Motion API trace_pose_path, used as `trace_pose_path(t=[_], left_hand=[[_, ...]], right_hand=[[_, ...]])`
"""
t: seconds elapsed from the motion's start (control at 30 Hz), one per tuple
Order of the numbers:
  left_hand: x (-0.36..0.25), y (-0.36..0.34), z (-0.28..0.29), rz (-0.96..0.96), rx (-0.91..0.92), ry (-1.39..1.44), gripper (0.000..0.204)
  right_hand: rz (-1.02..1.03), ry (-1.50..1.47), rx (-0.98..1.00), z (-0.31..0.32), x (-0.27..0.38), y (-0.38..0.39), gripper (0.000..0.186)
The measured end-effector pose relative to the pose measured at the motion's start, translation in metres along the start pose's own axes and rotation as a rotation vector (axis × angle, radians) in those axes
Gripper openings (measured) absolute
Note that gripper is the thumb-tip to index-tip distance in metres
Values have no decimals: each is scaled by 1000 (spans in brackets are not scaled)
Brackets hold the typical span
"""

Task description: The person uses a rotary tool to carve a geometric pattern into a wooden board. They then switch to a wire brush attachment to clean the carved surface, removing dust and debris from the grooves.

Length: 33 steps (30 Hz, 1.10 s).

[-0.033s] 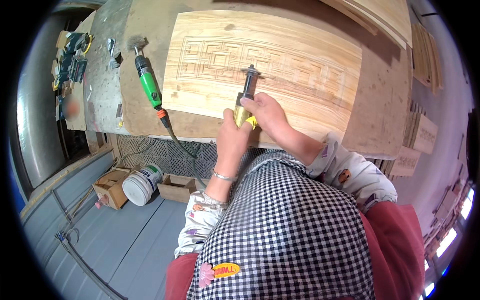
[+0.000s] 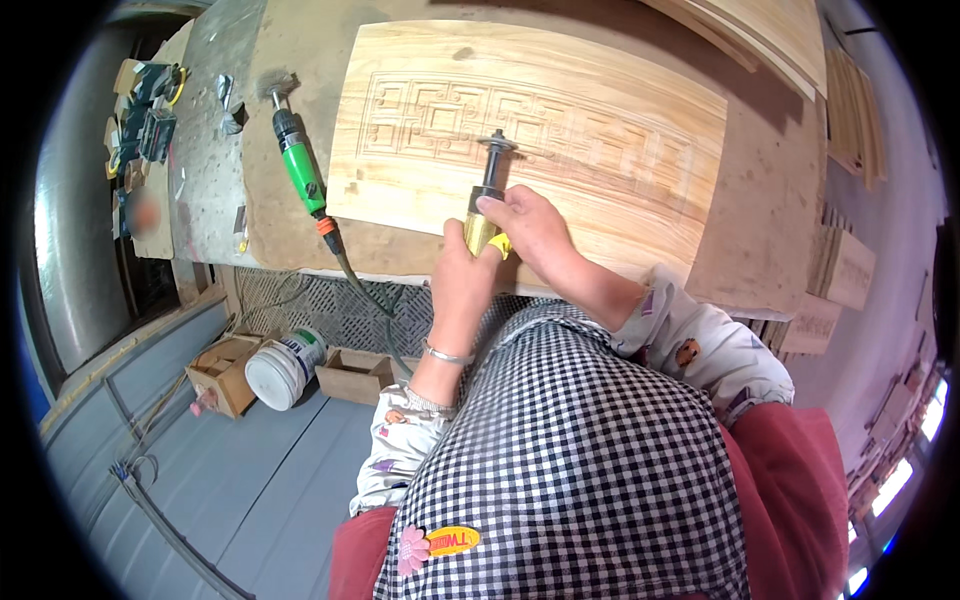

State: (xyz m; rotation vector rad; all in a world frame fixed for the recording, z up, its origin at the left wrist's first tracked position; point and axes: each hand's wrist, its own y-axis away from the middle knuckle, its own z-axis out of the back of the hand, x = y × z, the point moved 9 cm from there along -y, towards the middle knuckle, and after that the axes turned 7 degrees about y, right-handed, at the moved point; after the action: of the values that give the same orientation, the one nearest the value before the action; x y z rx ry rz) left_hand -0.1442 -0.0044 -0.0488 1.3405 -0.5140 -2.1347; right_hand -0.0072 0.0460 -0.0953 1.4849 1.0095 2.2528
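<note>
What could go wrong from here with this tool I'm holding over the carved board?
If the gold-and-black tool twists in the left hand and right hand, its disc could gouge the carved board. The cable of the green tool drops past the table edge, so a snag could drag it off.

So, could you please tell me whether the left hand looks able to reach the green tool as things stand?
Probably yes, once the left hand lets go of the brass-and-black tool: nothing visible blocks its way to the green tool, lying to its left.
</note>
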Motion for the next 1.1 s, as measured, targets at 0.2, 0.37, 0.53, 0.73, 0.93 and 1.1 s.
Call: trace_pose_path(t=[0.2,0.37,0.53,0.73,0.93,1.1], left_hand=[[11,0,40,16,-82,-83,36],[7,-4,43,-62,-73,-124,38],[19,-13,52,4,-86,-60,38],[25,-12,43,5,2,58,38],[27,-11,43,72,-20,111,37],[31,-15,43,-13,-93,87,28]], right_hand=[[47,74,18,-38,20,-10,55],[22,65,15,-41,19,-10,57],[68,143,49,-49,33,-22,57],[-19,104,34,-46,24,-13,57],[-1,165,52,-44,33,-15,57],[7,154,98,-47,33,-20,57]])
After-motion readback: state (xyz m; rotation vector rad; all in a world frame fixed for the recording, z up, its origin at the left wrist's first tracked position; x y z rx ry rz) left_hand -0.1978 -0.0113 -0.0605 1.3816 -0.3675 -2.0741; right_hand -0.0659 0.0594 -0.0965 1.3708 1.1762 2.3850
